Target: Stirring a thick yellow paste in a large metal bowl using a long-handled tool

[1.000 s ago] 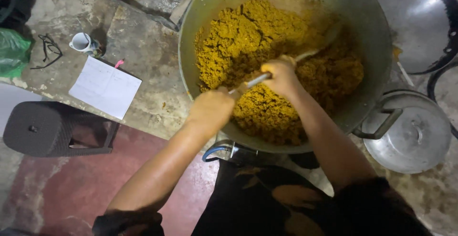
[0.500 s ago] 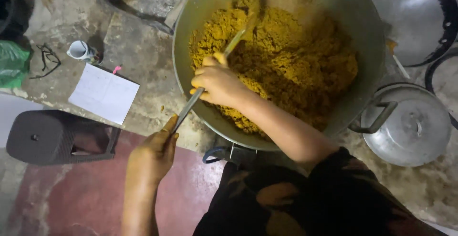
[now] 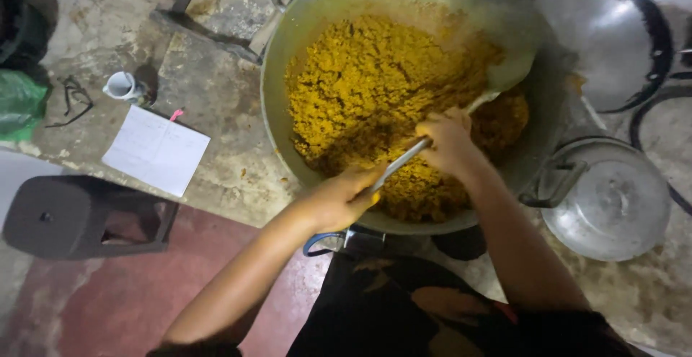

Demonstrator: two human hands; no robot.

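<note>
A very large metal pot (image 3: pixel 277 90) holds a heap of yellow-brown cooked food (image 3: pixel 375 90). A long metal ladle (image 3: pixel 404 161) reaches across it, its wide blade (image 3: pixel 515 68) lifted against the pot's right wall. My left hand (image 3: pixel 339 200) grips the near end of the handle at the pot's front rim. My right hand (image 3: pixel 450 140) grips the handle further up, over the food. Both forearms come in from the bottom of the head view.
A white sheet of paper (image 3: pixel 156 149) and a small white cup (image 3: pixel 122 86) lie on the stone slab to the left. A dark stool (image 3: pixel 65 216) stands at the lower left. Metal lids (image 3: pixel 613 205) and a pan (image 3: pixel 613 40) sit at the right.
The ladle has swung from the pot's far middle to its right wall. My left hand has moved up from below the rim onto the handle end, and my right hand has shifted right.
</note>
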